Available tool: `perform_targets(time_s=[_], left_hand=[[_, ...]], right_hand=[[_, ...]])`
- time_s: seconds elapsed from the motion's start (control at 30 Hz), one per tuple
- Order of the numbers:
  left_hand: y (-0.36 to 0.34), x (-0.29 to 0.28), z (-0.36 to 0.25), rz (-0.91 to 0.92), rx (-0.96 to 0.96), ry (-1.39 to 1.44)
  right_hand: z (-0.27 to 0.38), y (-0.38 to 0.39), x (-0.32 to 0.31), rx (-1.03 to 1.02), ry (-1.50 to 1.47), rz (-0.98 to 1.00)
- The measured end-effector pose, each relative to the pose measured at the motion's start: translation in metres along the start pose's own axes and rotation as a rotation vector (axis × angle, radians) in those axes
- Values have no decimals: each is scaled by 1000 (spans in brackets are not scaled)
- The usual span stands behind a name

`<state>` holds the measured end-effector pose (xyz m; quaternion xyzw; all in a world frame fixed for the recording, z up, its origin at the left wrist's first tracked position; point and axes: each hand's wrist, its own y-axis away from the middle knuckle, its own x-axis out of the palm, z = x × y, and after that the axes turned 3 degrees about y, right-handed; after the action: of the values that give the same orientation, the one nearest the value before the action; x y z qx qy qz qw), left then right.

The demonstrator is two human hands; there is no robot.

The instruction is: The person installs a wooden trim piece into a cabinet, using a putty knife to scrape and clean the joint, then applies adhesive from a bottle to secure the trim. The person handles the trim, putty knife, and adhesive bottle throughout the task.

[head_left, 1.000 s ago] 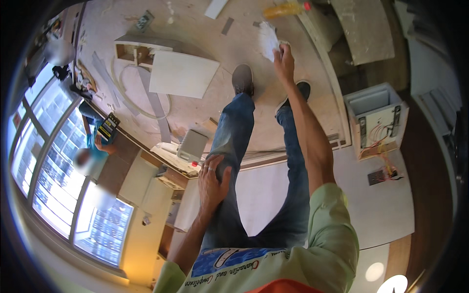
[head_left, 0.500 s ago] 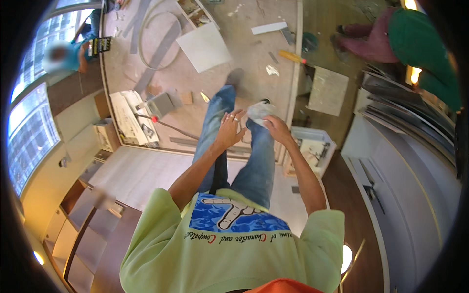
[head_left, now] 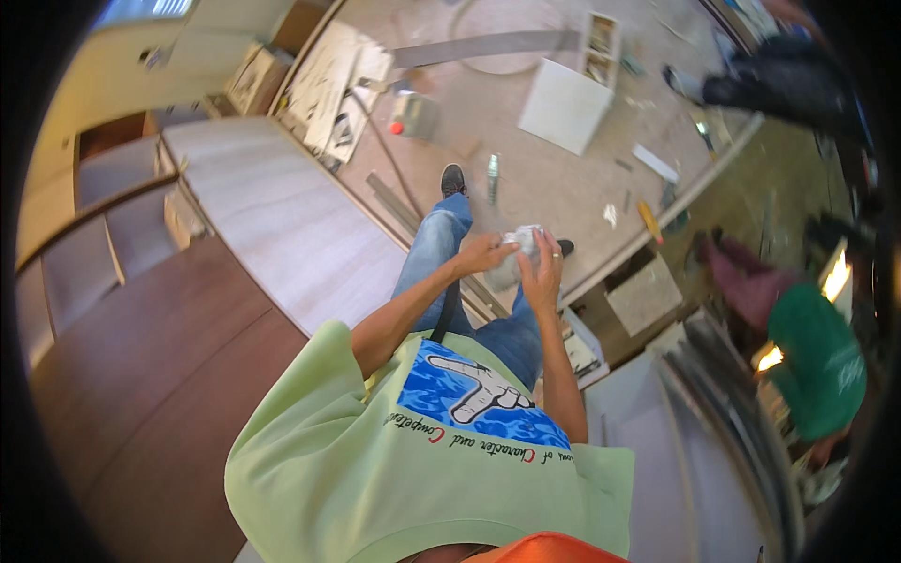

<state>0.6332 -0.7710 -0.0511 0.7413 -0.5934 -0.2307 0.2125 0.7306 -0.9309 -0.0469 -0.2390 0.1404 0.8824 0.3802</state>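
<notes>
A crumpled white cloth or paper [head_left: 520,237] is held in front of my legs, above the dusty work surface [head_left: 605,253] where my dark shoes rest. My left hand [head_left: 483,253] pinches its left side. On the other side, my right hand [head_left: 542,269] has its fingers raised and pressed round the same bundle; part of the bundle is hidden by the fingers. Below it, my jeans-covered legs are slightly apart. A slim pale tube [head_left: 493,179] lies beside my left shoe, and a container with a red cap [head_left: 419,117] stands further forward.
A white box [head_left: 563,108], loose strips and an orange bottle [head_left: 648,220] lie ahead. Pale panels [head_left: 272,225], brown boards [head_left: 150,375] and cabinets [head_left: 113,216] are at left. A co-worker in green [head_left: 815,361], another person's dark-clad legs [head_left: 760,89] and stacked sheets [head_left: 723,413] are at right.
My right hand has come down and inward with the white bundle. My left hand has left my knee and joined it on the bundle. The view has swung, showing more of the left-side boards.
</notes>
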Motion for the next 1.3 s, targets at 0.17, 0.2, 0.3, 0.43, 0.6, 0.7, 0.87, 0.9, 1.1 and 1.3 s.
perform_targets(time_s=[0.17,0.2,0.3,0.43,0.6,0.7,0.87,0.9,1.1,1.3], left_hand=[[16,-83,10,-149,-216,497],[13,-106,24,-198,-147,510],[23,-170,86,-401,-122,329],[54,-254,174,-720,-234,132],[87,-284,239,-820,-421,190],[85,-285,249,-852,-432,128],[66,-297,264,-1024,-449,526],[61,-299,275,-1079,-434,638],[-4,-292,441,-1089,-734,853],[-96,-271,615,-1200,-874,454]], right_hand=[[31,-63,97,466,-470,452],[31,-84,124,414,-374,499],[31,-134,215,311,-77,627],[21,-225,363,60,410,831],[-5,-335,546,-417,952,1011],[-30,-385,622,-739,946,920],[-58,-412,672,-860,1131,1135],[-58,-414,674,-828,1185,1191],[-41,-420,672,-809,1083,1288],[-29,-423,673,-916,1075,1350]])
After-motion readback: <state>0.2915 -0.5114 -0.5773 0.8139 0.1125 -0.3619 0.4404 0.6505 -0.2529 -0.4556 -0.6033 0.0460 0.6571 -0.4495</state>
